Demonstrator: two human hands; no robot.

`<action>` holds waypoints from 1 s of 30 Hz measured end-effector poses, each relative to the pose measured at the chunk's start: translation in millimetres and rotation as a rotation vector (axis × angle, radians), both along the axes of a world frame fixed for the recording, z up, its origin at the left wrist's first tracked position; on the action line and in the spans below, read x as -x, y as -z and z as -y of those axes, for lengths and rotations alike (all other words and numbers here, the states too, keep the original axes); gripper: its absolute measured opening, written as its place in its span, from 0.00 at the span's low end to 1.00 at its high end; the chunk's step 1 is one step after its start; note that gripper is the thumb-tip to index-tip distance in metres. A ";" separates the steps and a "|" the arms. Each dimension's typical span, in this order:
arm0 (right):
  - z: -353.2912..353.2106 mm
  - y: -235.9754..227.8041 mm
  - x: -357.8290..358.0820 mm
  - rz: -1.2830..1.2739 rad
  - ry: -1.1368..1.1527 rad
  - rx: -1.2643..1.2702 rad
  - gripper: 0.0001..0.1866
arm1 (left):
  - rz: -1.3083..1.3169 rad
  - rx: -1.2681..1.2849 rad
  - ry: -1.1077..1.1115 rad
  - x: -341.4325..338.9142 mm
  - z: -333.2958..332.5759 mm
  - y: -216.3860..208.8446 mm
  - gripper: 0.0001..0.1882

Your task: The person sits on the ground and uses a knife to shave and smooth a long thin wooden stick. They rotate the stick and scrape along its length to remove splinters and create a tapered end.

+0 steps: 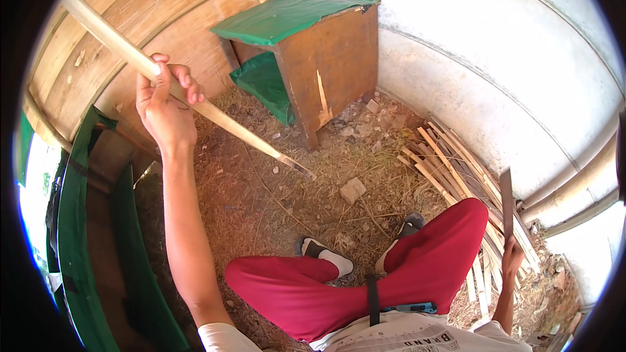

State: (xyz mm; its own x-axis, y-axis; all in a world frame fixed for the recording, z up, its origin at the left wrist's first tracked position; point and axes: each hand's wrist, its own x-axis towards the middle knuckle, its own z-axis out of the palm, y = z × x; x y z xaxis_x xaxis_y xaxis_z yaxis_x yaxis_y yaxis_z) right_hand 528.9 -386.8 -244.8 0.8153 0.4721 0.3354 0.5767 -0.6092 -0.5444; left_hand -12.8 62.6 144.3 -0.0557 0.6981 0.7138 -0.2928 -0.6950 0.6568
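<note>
A long, pale wooden stick slants from the upper left to the frame's centre, between the left hand's thumb and curled fingers, its upper end hard to make out at the dark rim. Lower right, the right hand grasps a dark, flat blade, handle hidden.

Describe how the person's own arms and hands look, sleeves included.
The left hand and right hand are gloveless, fingers uncovered. The left forearm is slender and bare up to a plain white sleeve; the right forearm is bare too.
</note>
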 end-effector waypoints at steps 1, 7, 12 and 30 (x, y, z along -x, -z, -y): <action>51.4 49.5 -5.1 -0.027 0.050 0.174 0.39 | 0.035 -0.001 -0.004 1.2 -3.4 -3.5 0.06; 132.2 141.6 121.8 -0.650 0.096 0.269 0.37 | 0.138 0.089 -0.190 43.0 -21.7 -10.4 0.07; 149.9 184.6 158.2 -0.845 0.051 0.645 0.32 | 0.238 0.135 -0.286 69.4 -27.4 -9.2 0.05; 81.3 192.6 164.4 -0.862 0.243 0.384 0.17 | 0.208 0.095 -0.231 112.9 5.2 8.2 0.06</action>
